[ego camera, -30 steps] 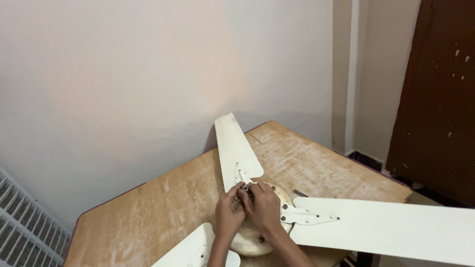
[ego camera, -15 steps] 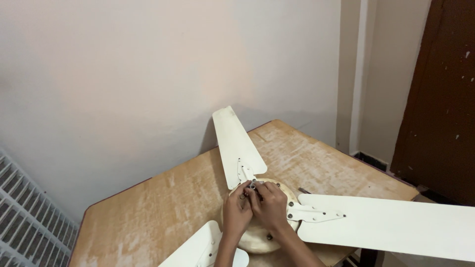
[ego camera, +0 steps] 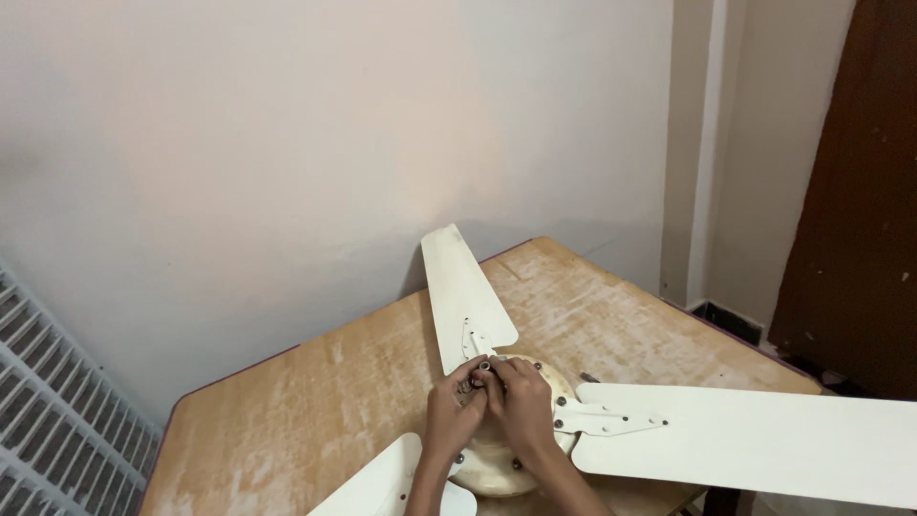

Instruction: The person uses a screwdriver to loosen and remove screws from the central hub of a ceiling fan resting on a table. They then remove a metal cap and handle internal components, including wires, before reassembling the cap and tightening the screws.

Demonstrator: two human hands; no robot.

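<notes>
Three flat cream fan blades [ego camera: 468, 296]

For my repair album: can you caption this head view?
Both hands, left hand and right hand, meet at the hub of a cream ceiling fan lying on a worn wooden table.

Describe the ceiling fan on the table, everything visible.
The ceiling fan lies flat on the worn wooden table. It looks like cream-painted metal: a round motor hub and three long blades on screwed brackets. The right blade overhangs the table edge. The left hand and right hand meet at a small part at the hub's centre.
</notes>
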